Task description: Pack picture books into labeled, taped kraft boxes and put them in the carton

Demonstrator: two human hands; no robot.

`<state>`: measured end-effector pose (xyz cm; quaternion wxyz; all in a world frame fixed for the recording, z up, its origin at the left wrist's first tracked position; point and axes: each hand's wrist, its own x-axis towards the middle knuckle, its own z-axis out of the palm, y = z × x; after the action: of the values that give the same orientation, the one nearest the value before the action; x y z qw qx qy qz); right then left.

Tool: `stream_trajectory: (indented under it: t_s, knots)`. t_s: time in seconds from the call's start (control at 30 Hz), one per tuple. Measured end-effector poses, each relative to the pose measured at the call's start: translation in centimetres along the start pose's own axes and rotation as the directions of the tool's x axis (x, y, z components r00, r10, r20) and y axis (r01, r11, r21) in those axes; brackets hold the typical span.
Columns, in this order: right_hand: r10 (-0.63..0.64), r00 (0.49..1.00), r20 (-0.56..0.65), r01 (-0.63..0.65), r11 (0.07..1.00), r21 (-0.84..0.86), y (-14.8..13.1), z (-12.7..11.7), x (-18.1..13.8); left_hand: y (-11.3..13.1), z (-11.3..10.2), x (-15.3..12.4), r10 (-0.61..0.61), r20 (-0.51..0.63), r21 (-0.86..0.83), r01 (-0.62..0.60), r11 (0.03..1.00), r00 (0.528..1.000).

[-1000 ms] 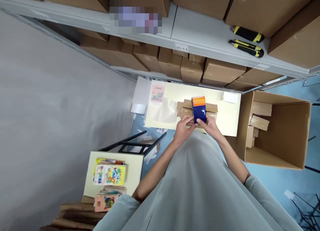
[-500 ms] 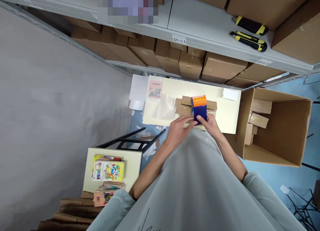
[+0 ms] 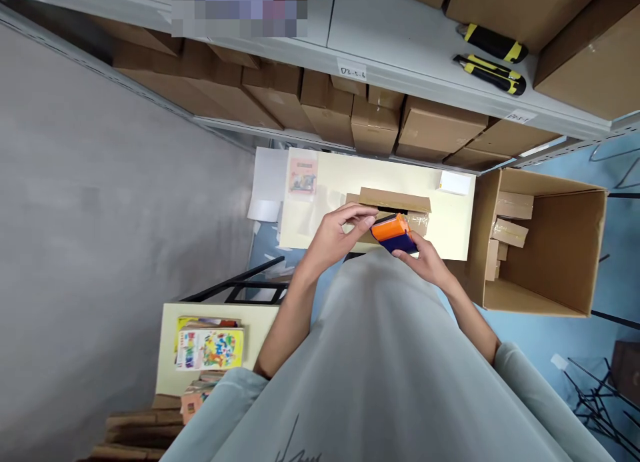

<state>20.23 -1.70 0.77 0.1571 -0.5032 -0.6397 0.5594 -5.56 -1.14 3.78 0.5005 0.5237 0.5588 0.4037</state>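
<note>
My right hand is closed around a small dark-blue and orange box, with the thumb along its lower edge. The box is tilted, its orange part facing up. My left hand is beside its upper left corner, fingers stretched out and the thumb apart from them. Whether its fingertips touch the box I cannot tell. Just behind the box, a cardboard carton with a raised flap lies on the pale table.
A large open carton holding several small boxes stands at right. Also on the table are a white box and a pink booklet. Utility knives lie on the shelf above. Books sit on a side table at left.
The blue and orange box has tipped over and come closer to my body. My left hand has shifted up and left, and the carton's flap behind now stands raised.
</note>
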Motion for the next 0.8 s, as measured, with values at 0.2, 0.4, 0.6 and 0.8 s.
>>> stream_trajectory:
  t_s: [0.2, 0.4, 0.6, 0.8]
  knots:
    - [0.001, 1.0, -0.018, -0.004, 0.989, -0.15, 0.2, 0.4, -1.1, -0.6, 0.0, -0.5, -0.049, 0.055, 0.001, 0.049, 0.999, 0.997]
    - [-0.016, 1.0, -0.007, 0.014, 0.979, -0.205, 0.0, 0.9, -1.6, -1.5, -0.5, -0.7, -0.089, 0.094, 0.008, 0.089, 0.996, 0.992]
    - [0.025, 0.999, 0.022, -0.018, 0.954, -0.299, -0.6, 0.6, -1.9, -3.2, -0.2, -0.9, -0.145, 0.069, -0.068, 0.15, 0.986, 0.987]
    - [0.114, 0.993, 0.013, -0.106, 0.951, -0.29, -1.6, 1.0, -1.7, -4.5, 0.0, -1.9, -0.199, 0.078, -0.146, 0.209, 0.967, 0.977]
